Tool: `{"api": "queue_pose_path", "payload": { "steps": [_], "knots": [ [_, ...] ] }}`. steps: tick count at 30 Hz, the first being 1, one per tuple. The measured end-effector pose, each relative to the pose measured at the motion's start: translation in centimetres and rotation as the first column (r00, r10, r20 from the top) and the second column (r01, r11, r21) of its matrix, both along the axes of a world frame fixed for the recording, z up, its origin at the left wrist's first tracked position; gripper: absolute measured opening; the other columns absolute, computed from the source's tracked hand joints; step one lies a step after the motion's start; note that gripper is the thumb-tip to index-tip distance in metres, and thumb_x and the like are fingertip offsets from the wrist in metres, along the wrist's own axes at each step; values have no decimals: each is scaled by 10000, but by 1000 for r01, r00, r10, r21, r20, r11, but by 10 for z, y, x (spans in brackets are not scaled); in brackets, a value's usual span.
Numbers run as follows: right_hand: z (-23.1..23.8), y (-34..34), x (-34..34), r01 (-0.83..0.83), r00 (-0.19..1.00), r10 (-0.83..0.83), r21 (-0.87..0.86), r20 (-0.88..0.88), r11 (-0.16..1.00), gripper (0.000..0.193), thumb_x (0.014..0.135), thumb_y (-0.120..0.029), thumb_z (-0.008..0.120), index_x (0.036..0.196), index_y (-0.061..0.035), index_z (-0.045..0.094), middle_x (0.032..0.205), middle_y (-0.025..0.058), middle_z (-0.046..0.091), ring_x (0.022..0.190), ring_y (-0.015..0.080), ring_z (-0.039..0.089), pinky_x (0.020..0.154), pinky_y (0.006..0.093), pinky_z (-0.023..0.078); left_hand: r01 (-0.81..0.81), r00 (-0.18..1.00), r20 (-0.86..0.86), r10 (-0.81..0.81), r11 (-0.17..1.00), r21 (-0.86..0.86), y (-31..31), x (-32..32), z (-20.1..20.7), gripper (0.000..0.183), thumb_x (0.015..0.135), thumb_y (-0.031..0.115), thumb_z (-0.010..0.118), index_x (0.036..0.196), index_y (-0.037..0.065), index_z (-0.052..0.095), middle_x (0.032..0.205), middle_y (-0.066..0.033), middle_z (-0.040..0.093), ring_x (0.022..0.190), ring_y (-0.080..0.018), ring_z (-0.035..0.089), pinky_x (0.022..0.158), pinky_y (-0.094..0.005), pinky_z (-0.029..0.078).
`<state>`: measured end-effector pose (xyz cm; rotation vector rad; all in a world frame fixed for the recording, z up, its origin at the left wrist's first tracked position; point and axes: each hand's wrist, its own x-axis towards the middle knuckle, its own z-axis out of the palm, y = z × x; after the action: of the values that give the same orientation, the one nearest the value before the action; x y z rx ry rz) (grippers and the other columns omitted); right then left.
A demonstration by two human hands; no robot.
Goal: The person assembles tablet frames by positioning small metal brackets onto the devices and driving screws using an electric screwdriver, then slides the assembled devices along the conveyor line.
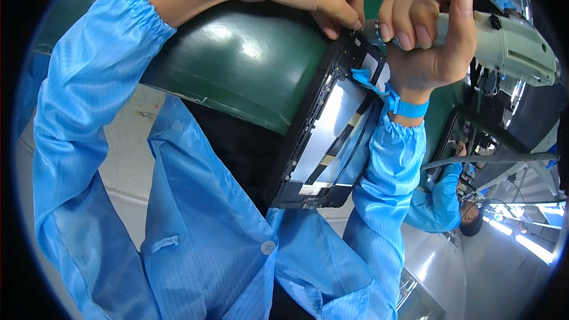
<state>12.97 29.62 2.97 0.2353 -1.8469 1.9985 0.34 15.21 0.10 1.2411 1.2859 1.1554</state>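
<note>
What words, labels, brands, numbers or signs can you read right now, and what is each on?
No text can be read.
Pale patch low on the black-framed device: too small to make out any print.
Pale power tool in the right hand: no legible marking.
Background at right: too small and blurred.

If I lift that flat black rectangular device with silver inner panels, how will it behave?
The flat black rectangular device is probably stiff, given its dark surrounding frame. Exposed silver panels and thin dark strips suggest it may be fragile. Its broad, flat shape should resist rolling.
</note>
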Motion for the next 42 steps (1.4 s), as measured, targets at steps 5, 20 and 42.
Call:
{"api": "queue_pose_path", "payload": {
  "steps": [5, 20, 42],
  "knots": [
    [6, -3, -1, 19, 999, -22, 83, 35, 996, 360, 1064, -354, 394, 915, -60, 538, 546, -28, 307, 426, 91, 334, 438, 301, 360, 8, 999, -44, -7, 1000, 26, 0, 0, 2, 295, 936, 166, 623, 1044, -96, 704, 818, -105, 733, 710, -127, 656, 669, -258, 515],
    [-13, -14, -14, -425, 900, 295, -799, -322, 426, 348, 1072, -297, 428, 837, -62, 533, 483, -31, 292, 348, 108, 290, 356, 261, 342, -4, 1000, -21, 3, 999, -43, -1, 1, 2, 282, 947, 146, 619, 1085, -84, 707, 852, -110, 741, 740, -120, 676, 692, -238, 531],
    [20, 100, 121, 506, 859, -511, -99, -26, 857, 330, 988, -226, 477, 1108, 60, 591, 534, -32, 284, 419, 97, 312, 441, 296, 323, -169, 567, -755, 330, 943, 285, -104, 195, -6, 705, 675, 253, 878, 1279, 0, 615, 1384, -267, 507, 1279, -582, 448, 1029, -616, 451]
  ]
}}
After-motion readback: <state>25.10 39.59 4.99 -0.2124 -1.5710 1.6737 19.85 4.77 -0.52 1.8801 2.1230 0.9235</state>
